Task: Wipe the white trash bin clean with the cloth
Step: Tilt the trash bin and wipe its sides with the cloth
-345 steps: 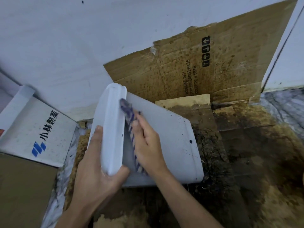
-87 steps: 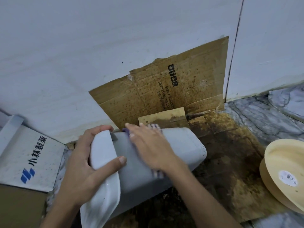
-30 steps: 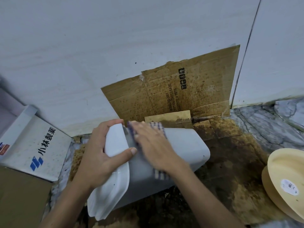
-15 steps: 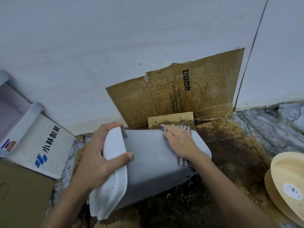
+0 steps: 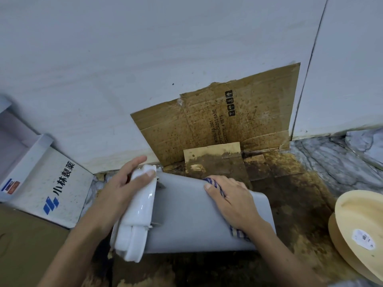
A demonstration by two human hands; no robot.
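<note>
Here, seen from above, a white trash bin [image 5: 186, 216] lies on its side on a stained, dirty floor [image 5: 290, 204], its glossy lidded top end toward the left and its base toward the right. The left hand [image 5: 122, 191] grips the lid end, thumb over the front of the rim and fingers curled over its far edge. The right hand [image 5: 232, 199] lies flat on the upward-facing side of the bin, toward the far edge, fingers fairly straight and pressing down a blue-and-white striped cloth [image 5: 238, 233]; the cloth shows at the fingertips and again beside the wrist. The two hands are apart, one at each end of the bin. Behind the bin, a stained sheet of brown cardboard [image 5: 217, 125] with black printing leans against a pale wall [image 5: 145, 59]. To the left, a white box [image 5: 51, 185] with a blue logo and black characters lies tilted by the wall. At the right edge sits a cream-coloured round dish [image 5: 360, 230] with a small white sticker, well apart from the bin.
</note>
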